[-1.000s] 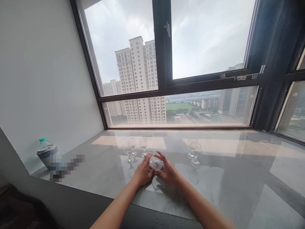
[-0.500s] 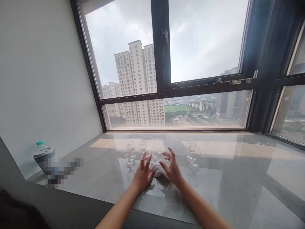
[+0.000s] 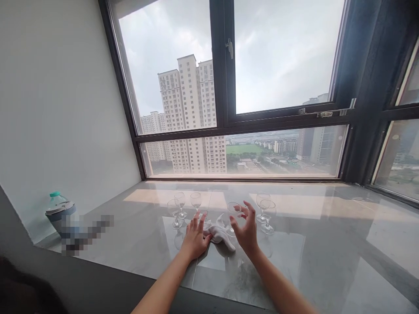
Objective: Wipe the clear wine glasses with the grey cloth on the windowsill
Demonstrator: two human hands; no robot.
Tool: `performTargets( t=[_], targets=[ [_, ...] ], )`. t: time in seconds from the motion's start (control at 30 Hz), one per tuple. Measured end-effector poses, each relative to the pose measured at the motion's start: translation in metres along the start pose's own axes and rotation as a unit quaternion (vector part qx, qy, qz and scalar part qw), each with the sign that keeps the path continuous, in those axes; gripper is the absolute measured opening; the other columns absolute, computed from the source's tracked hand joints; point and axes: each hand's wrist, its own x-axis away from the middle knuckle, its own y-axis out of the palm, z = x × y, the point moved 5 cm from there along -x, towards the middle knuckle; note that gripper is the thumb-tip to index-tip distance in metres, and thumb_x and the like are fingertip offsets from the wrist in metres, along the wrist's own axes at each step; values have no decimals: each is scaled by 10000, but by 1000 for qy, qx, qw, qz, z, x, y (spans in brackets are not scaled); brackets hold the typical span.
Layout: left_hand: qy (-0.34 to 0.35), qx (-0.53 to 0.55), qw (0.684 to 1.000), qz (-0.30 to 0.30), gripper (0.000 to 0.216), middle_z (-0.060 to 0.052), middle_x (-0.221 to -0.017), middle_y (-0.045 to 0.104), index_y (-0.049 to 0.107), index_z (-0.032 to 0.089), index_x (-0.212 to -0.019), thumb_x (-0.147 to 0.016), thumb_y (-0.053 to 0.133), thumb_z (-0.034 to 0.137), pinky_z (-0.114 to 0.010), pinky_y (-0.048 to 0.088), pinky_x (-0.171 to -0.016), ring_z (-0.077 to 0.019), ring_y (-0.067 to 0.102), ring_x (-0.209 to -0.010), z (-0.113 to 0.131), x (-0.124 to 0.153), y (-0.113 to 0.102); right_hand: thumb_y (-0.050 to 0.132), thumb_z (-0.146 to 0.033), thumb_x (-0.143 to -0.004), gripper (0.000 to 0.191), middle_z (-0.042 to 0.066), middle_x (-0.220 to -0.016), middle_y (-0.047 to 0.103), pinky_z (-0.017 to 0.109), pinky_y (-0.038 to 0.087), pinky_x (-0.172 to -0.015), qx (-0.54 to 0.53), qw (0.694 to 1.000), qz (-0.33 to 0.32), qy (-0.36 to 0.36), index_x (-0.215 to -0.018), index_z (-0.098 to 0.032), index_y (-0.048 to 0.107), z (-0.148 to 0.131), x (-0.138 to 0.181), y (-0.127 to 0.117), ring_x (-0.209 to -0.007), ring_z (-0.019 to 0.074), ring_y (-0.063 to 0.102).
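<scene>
The right hand (image 3: pixel 248 229) curves its fingers around a clear stemmed glass (image 3: pixel 233 207), its grip unclear, while the left hand (image 3: pixel 195 239) spreads its fingers at a crumpled white cloth (image 3: pixel 218 233).

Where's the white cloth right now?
Head view, centre: the white cloth lies crumpled on the sill, just right of the left hand and left of the glass at the right hand.
</scene>
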Motion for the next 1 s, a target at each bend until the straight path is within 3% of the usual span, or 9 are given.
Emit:
performTargets(
  t=[0.13, 0.3, 0.63, 1.0],
  targets=[
    [-8, -2, 1000, -17, 646, -93, -1558, 304, 354, 284, -1466, -856, 548, 375, -506, 245, -1154, -294, 305, -1413, -2, -3, 2, 616, -355, -826, 600, 91, -1057, 646, 407, 501, -814, 19, 998, 57, -25, -1349, -221, 354, -6, -11, -17, -976, 237, 608],
    [-31, -11, 999, -28, 624, -91, -1546, 323, 378, 293, -1459, -864, 520, 415, -529, 247, -1141, -319, 327, -1389, -4, -5, 2, 657, -392, -788, 664, 108, -1098, 629, 398, 508, -785, 86, 991, 95, -31, -1350, -211, 354, -11, -17, -35, -971, 247, 603],
    [-46, -21, 998, -36, 637, -113, -1535, 353, 391, 260, -1458, -855, 517, 423, -488, 273, -1120, -310, 330, -1390, -4, -8, 2, 687, -509, -761, 727, 107, -1129, 595, 402, 492, -795, 173, 963, 202, 49, -1354, -220, 380, -7, 25, -100, -975, 262, 582],
    [-49, -29, 998, -37, 655, -127, -1510, 383, 376, 237, -1472, -859, 517, 422, -450, 297, -1102, -296, 347, -1381, -4, -9, 4, 659, -498, -786, 771, 128, -1208, 561, 433, 454, -886, 151, 963, 202, 91, -1407, -205, 310, 15, 20, -99, -1035, 275, 562]
  ],
)
